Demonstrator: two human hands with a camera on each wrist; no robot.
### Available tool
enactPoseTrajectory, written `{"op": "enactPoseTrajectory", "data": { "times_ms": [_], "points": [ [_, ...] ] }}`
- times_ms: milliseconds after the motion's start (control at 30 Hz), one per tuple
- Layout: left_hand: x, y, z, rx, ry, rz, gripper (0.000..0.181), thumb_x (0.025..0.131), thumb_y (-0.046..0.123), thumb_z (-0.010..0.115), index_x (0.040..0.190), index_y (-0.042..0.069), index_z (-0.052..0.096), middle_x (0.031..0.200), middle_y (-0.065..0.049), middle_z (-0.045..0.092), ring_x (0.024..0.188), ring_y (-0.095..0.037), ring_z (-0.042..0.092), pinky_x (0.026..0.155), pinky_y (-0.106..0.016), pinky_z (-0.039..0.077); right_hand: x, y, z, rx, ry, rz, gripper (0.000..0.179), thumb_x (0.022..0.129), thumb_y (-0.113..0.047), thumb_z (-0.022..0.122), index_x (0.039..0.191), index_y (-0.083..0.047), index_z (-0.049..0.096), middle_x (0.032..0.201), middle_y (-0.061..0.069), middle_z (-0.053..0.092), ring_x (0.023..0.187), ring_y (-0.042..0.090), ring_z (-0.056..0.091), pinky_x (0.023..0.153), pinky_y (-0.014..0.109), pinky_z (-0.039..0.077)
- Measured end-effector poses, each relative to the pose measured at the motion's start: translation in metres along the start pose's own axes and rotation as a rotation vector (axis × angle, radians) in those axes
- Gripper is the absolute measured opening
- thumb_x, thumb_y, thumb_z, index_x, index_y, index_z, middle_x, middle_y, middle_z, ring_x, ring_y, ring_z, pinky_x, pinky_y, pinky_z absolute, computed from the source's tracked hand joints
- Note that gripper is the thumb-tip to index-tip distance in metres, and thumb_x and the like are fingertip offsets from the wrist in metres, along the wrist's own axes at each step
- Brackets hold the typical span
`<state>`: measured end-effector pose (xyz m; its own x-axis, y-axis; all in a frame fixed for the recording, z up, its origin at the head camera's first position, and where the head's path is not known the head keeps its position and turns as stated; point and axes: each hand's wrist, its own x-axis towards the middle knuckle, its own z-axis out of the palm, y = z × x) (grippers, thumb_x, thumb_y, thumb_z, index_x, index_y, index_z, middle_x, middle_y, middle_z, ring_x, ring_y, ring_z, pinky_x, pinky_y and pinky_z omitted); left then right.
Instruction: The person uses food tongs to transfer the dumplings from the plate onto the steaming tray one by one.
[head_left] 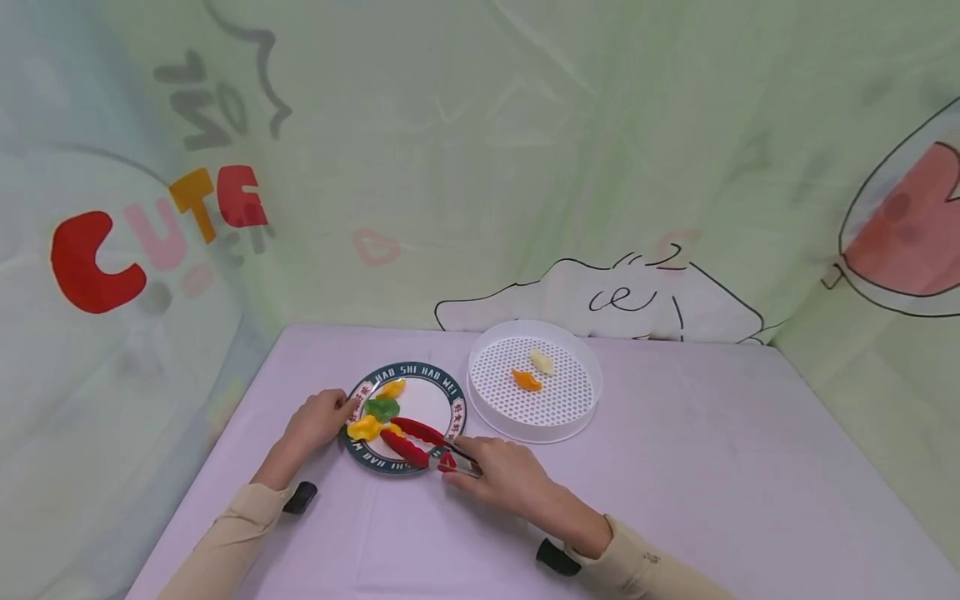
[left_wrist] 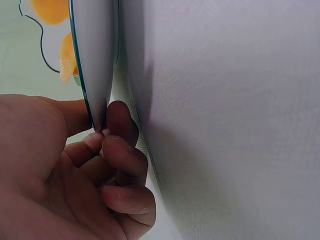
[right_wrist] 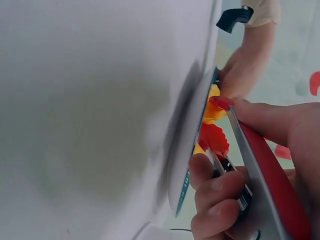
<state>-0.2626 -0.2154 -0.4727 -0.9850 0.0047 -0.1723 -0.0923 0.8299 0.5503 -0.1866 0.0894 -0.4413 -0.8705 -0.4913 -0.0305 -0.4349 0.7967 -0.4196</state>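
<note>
A round plate (head_left: 433,407) with a dark green lettered rim lies at the left of the table. My left hand (head_left: 318,421) pinches its left edge, thumb above and fingertips below in the left wrist view. On the plate sit a green dumpling-shaped piece (head_left: 382,409), a yellow-orange one (head_left: 392,389) behind it and a yellow one (head_left: 363,428) in front. My right hand (head_left: 513,477) grips red-tipped metal tongs (head_left: 406,449), whose tips reach over the plate beside the yellow piece, with some yellow between them. Whether the tips squeeze it, I cannot tell.
Just right of the plate stands a white perforated steamer tray (head_left: 536,432) with a raised wall. An orange piece (head_left: 527,381) and a cream piece (head_left: 542,362) lie in it. A printed cloth backdrop (head_left: 480,167) closes off the back and sides of the lilac table (head_left: 712,450).
</note>
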Motion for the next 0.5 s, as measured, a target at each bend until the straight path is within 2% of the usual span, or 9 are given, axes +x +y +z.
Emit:
{"op": "enactPoseTrajectory", "data": {
  "times_ms": [267,500],
  "points": [
    [0.002,-0.004,0.002,0.002,-0.002,0.006,0.031,0.103,0.031,0.054,0.094,0.003,0.061,0.072,-0.006,0.055,0.067,-0.019,0.052,0.059,-0.028,0.040,-0.012,0.010,-0.028,0.016,0.102,0.062,0.058,0.090,-0.052,0.069,0.134,-0.015,0.063,0.107,0.000,0.071,0.081,0.010,0.053,0.065,0.025,0.043],
    [0.004,-0.005,0.003,0.008,0.001,0.009,0.031,0.103,0.031,0.054,0.096,0.002,0.062,0.073,-0.006,0.056,0.067,-0.019,0.052,0.058,-0.028,0.040,-0.022,0.035,-0.054,0.007,0.209,0.159,0.060,0.088,-0.049,0.072,0.135,-0.011,0.064,0.118,0.005,0.072,0.087,0.015,0.058,0.069,0.028,0.047]
  ]
}}
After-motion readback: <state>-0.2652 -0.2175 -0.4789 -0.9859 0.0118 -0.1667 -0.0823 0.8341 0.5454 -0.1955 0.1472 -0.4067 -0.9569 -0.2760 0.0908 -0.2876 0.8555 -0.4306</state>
